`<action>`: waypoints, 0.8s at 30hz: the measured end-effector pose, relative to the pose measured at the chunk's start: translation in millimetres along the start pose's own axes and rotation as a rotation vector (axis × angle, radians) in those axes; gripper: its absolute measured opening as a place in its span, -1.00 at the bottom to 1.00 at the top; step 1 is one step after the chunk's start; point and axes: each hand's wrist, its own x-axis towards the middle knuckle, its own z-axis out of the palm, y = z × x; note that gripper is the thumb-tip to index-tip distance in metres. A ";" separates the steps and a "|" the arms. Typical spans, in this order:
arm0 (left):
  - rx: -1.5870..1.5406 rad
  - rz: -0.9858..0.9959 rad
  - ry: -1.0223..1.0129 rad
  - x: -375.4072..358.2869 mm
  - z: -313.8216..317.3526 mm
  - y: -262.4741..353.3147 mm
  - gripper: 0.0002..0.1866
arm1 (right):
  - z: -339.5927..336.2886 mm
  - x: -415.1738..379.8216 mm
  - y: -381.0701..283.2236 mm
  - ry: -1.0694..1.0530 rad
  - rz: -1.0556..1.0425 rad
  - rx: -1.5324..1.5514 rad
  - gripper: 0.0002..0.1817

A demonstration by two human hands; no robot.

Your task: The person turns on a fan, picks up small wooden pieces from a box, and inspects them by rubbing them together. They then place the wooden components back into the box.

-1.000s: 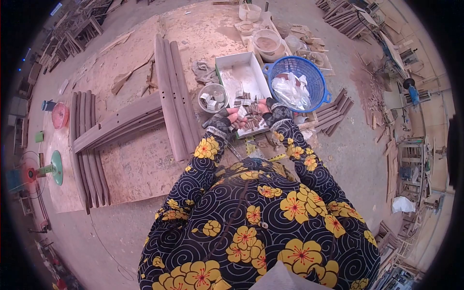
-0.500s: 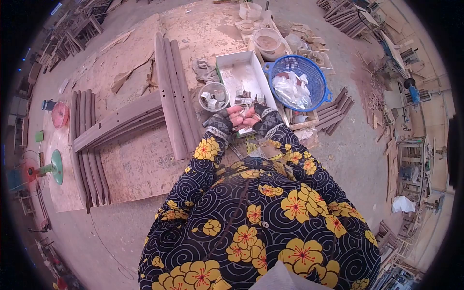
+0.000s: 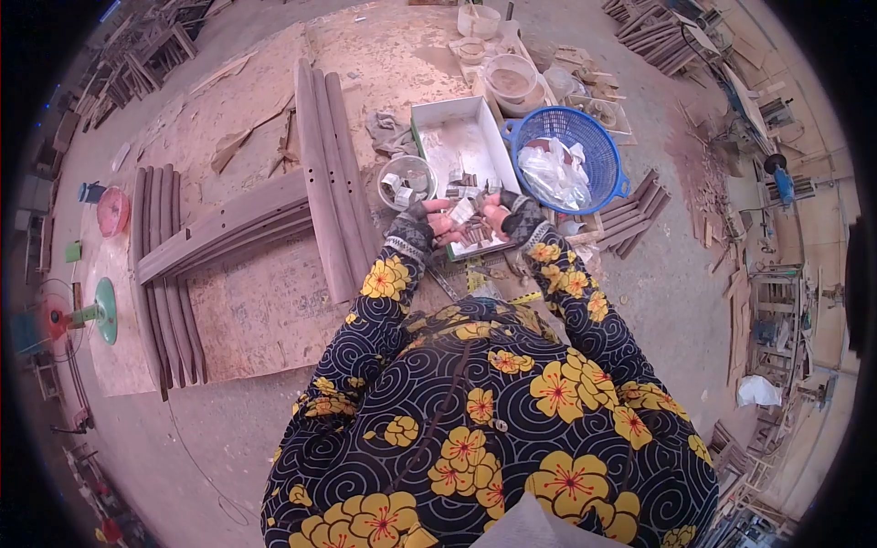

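Note:
Both my hands, in patterned fingerless gloves, are over the near end of a white cardboard box [image 3: 464, 117]. My left hand [image 3: 440, 222] pinches a pale, squarish small piece [image 3: 463, 211], perhaps wrapped in paper. Opposite it, my right hand [image 3: 498, 216] has its fingers curled together at the box's right side; what they hold, if anything, is hidden. Small brown wooden pieces [image 3: 477, 236] lie in the box below and between the hands. More pale pieces rest beyond the fingertips. Left of the box, a round clear tub [image 3: 407, 181] contains several pale pieces.
A blue plastic basket [image 3: 603, 151] with crumpled plastic bags stands to the right. Behind it are a clear bucket [image 3: 510, 78] and other tubs. A grey cloth [image 3: 391, 135] lies by the box. Long brown wooden parts [image 3: 333, 183] cover the left of the table. A green fan [image 3: 107, 310] stands farther left.
My hands were close together and have moved apart, the right one shifting right. The pale piece and the brown pieces between them now show more clearly.

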 end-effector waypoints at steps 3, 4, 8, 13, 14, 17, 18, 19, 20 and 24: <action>-0.062 0.017 0.049 7.2 -10.3 -7.3 -0.64 | -5.4 -3.5 -1.4 0.182 -0.211 -0.225 -0.79; -0.086 0.023 0.051 8.1 -10.2 -8.6 -0.66 | -6.2 -1.6 5.1 0.256 -0.322 -0.349 -0.80; -0.317 -0.022 0.014 12.0 -7.6 -9.7 -0.64 | 4.6 -6.3 -3.4 0.314 -0.528 -0.552 -0.84; -0.025 0.113 0.056 13.7 -7.6 -18.1 -0.63 | 36.1 -12.8 -9.3 0.135 -0.385 -0.557 -0.80; -0.021 0.117 0.065 13.4 -8.6 -19.4 -0.63 | 39.4 -10.7 -7.1 0.110 -0.361 -0.598 -0.78; -0.082 0.098 0.128 5.7 3.0 -16.8 -0.60 | 36.1 -4.6 -0.7 0.066 -0.289 -0.538 -0.74; -0.081 0.087 0.117 2.2 6.4 -13.3 -0.59 | 36.6 -4.8 -4.2 0.030 -0.267 -0.515 -0.74; -0.080 0.076 0.106 1.3 9.4 -12.1 -0.59 | 34.6 -6.5 -6.6 -0.017 -0.234 -0.408 -0.75; -0.079 0.065 0.091 0.6 10.5 -11.0 -0.58 | 32.8 -9.6 -11.6 -0.060 -0.201 -0.303 -0.76; -0.037 -0.002 0.060 -1.0 6.9 -8.8 -0.53 | 29.5 -1.1 6.1 -0.072 -0.254 -0.306 -0.80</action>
